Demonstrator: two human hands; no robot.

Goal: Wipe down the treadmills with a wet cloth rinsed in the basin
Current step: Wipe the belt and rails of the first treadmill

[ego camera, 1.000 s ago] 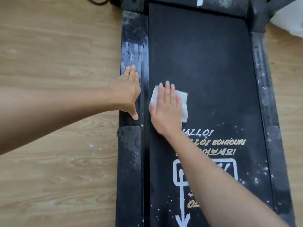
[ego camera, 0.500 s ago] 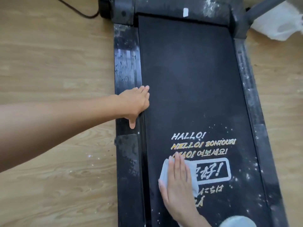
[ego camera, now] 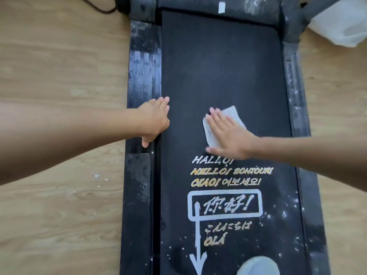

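One treadmill (ego camera: 218, 66), black, lies lengthwise away from the viewer on a pale wood-grain floor (ego camera: 59, 76).

- Nearest: a pale rounded shape (ego camera: 258, 265) at the bottom edge over the belt, too cut off to identify.
- Belt: dark and matte, with white specks across its near end and right margin. It is printed with a white arrow (ego camera: 197, 255) pointing toward the viewer and rows of white and yellow greetings (ego camera: 230, 171).
- Rails: the left rail (ego camera: 144, 66) is glossy, ribbed and streaked. The right rail (ego camera: 296, 86) is flecked with white.
- One cloth (ego camera: 232, 114), white and folded to a rectangle, lies flat on mid-belt just beyond the lettering.
- Right hand (ego camera: 228, 137): on top of the cloth, fingers straight and spread, pressing it down and curled round nothing.
- Left hand (ego camera: 155, 120): on the left rail's inner edge, fingers straight and together with tips reaching the belt, holding nothing.
- Far end: a smeared grey motor cover (ego camera: 248, 12) with a small white label (ego camera: 221, 7).
- Beyond: a black cable (ego camera: 99, 7) at left and white plastic sheeting (ego camera: 341, 26) at right.
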